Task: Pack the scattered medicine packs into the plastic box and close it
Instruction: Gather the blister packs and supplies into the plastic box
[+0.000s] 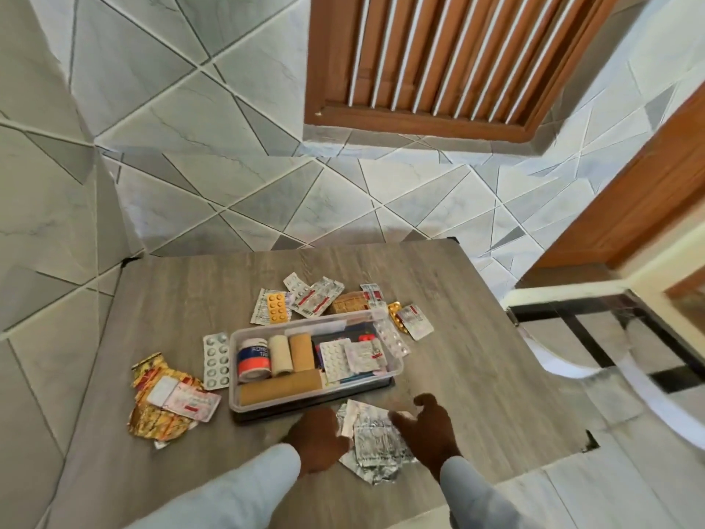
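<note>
Left hand (316,439) fingers hidden, grip undeterminable, at silver packs (375,433); right hand (429,427) spread over them. Open box (244,402) holds tape roll (253,358), bandages (292,355), pill packs (335,355).

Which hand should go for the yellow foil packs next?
Left, probably. The yellow foil packs lie on the table left of the plastic box, on the left hand's side. The right hand sits open beside the silver packs and would have to cross over.
</note>
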The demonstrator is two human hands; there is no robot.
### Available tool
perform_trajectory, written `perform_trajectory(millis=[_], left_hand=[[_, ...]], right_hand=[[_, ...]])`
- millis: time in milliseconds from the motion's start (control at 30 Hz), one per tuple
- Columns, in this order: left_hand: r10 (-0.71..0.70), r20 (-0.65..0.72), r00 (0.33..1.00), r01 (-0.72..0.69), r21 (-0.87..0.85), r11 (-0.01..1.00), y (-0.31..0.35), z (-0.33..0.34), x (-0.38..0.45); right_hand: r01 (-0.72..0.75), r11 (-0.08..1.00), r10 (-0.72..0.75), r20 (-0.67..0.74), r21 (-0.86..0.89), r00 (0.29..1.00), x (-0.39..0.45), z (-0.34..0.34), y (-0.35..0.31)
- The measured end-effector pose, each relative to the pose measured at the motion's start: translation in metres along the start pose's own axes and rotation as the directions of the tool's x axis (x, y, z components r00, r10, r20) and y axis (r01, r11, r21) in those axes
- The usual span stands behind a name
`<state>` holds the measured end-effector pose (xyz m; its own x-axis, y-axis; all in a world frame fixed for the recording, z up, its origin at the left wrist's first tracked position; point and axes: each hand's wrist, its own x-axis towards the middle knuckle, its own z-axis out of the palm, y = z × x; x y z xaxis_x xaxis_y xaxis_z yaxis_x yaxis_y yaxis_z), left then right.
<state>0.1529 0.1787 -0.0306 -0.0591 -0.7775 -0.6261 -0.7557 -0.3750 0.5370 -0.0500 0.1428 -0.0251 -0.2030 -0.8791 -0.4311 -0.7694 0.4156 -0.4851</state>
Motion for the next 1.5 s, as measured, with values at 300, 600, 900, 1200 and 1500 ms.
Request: perform_trajectory(millis=[300, 600, 900, 1200, 1500], left_hand=[[-0.38, -0.273, 0.884, 0.201, -0.512, 0.835, 0.03, 0.044, 0.016], [-0.432, -0.146, 0.89, 0.164, -0.781, 0.603, 0.056, 0.041, -0.002], [-0.222, -0.147, 0.964, -0.03, -0.889, 0.456, 0.059, -0.003, -0.044], [-0.244, -0.339, 0.909, -0.233, -0.897, 0.376, 0.019, -0.046, -0.047], [-0.234, -0.622, 0.747, -0.034, -0.387, 0.921, -0.054, -0.11, -0.018]], right_hand=[[-0.015, 1.0, 0.01, 0.182, 0.026, 0.983, 0.004, 0.011, 0.024], [-0.143, 0.844, -0.124, 0.446, 0.517, 0.887, 0.024, -0.005, 0.049], [0.113, 0.777, -0.393, 0.337, 0.619, 0.855, 0.021, -0.032, 0.006], [0.111, 0.706, -0.488, 0.367, 0.699, 0.792, 0.019, -0.007, -0.079], [0.384, 0.797, -0.538, 0.261, 0.465, 0.801, 0.028, 0.051, -0.159]])
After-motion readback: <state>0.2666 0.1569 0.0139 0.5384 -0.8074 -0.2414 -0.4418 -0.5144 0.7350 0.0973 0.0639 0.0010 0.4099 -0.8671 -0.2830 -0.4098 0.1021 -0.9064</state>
